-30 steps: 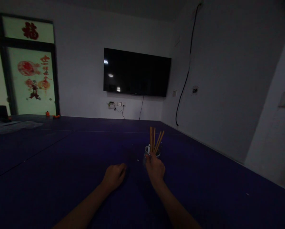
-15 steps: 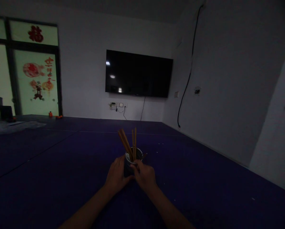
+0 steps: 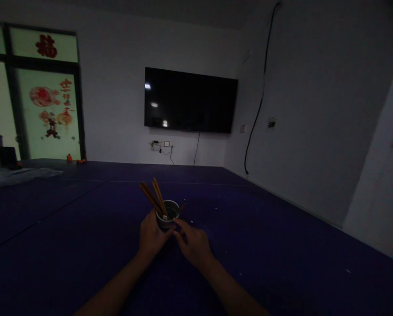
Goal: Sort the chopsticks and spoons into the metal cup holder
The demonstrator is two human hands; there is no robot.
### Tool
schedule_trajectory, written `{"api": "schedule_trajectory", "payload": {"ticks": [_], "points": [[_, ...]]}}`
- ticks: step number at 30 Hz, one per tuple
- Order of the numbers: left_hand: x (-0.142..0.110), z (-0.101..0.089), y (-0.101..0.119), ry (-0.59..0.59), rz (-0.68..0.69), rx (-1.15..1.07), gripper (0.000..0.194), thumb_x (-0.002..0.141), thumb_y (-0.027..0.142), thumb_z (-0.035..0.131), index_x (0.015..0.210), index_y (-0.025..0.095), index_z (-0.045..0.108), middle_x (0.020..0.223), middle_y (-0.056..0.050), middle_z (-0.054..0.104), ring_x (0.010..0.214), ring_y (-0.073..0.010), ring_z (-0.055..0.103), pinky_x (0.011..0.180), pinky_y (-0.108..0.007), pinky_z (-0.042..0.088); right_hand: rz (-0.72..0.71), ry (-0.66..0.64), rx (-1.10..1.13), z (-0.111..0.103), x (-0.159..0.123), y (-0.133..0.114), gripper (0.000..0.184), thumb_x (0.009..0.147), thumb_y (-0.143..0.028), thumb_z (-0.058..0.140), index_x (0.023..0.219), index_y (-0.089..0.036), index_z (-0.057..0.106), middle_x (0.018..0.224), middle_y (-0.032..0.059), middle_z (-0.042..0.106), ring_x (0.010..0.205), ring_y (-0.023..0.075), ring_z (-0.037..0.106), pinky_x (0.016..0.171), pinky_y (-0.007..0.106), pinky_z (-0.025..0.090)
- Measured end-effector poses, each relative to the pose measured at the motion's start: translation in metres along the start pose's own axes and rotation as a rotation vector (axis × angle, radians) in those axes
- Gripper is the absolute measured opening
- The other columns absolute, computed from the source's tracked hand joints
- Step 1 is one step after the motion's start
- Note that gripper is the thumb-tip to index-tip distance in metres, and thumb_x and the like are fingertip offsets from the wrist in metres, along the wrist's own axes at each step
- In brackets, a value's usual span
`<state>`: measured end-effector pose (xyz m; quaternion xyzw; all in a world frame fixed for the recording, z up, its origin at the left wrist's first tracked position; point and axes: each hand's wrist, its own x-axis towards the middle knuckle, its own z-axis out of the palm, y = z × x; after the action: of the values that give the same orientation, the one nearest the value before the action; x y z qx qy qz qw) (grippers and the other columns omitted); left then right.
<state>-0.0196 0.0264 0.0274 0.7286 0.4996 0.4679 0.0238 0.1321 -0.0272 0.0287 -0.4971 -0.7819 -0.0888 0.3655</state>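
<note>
A small grey cup (image 3: 168, 215) stands on the dark blue floor mat (image 3: 84, 228) just ahead of me. Several wooden chopsticks (image 3: 153, 196) lean out of it to the left, and a white spoon handle shows inside. My left hand (image 3: 151, 237) is wrapped round the cup's left side. Beside the cup's near right side lies my right hand (image 3: 194, 245), its fingers loosely spread and the fingertips close to the cup. The room is dim.
A black TV (image 3: 190, 101) hangs on the far white wall above a power socket with cables (image 3: 160, 145). A glass door with red paper decorations (image 3: 48, 109) is at the left. A white wall (image 3: 315, 131) runs along the right. Small crumbs dot the mat.
The cup was under my right hand at the right. It has moved left into my left hand, the chopsticks now lean left, and my right hand has loosened from it.
</note>
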Motion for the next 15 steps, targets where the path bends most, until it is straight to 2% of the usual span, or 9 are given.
{"api": "schedule_trajectory", "payload": {"ticks": [3, 8, 15], "points": [[0.010, -0.011, -0.013, 0.104, -0.119, 0.120, 0.057, 0.065, 0.046, 0.064, 0.112, 0.017, 0.049, 0.104, -0.010, 0.062, 0.100, -0.0265, 0.057, 0.079, -0.035, 0.044, 0.011, -0.024, -0.030, 0.003, -0.001, 0.001, 0.036, 0.091, -0.033, 0.038, 0.123, -0.023, 0.051, 0.091, 0.0037, 0.070, 0.075, 0.0134, 0.065, 0.069, 0.022, 0.046], [0.023, -0.029, -0.042, 0.152, -0.308, 0.296, 0.057, 0.066, 0.047, 0.064, 0.114, 0.018, 0.049, 0.106, -0.011, 0.063, 0.101, -0.0280, 0.057, 0.078, -0.035, 0.043, 0.032, -0.094, -0.042, 0.009, -0.002, 0.006, 0.032, 0.090, -0.032, 0.041, 0.119, -0.027, 0.055, 0.091, 0.0012, 0.071, 0.076, 0.0135, 0.066, 0.070, 0.022, 0.047], [0.029, -0.036, -0.075, 0.207, -0.484, 0.300, 0.059, 0.067, 0.053, 0.061, 0.113, 0.019, 0.048, 0.104, -0.011, 0.064, 0.098, -0.0295, 0.059, 0.073, -0.036, 0.045, 0.019, -0.114, 0.001, 0.011, -0.001, 0.007, 0.028, 0.090, -0.031, 0.041, 0.108, -0.026, 0.062, 0.094, 0.0006, 0.070, 0.080, 0.0142, 0.066, 0.071, 0.022, 0.046]]}}
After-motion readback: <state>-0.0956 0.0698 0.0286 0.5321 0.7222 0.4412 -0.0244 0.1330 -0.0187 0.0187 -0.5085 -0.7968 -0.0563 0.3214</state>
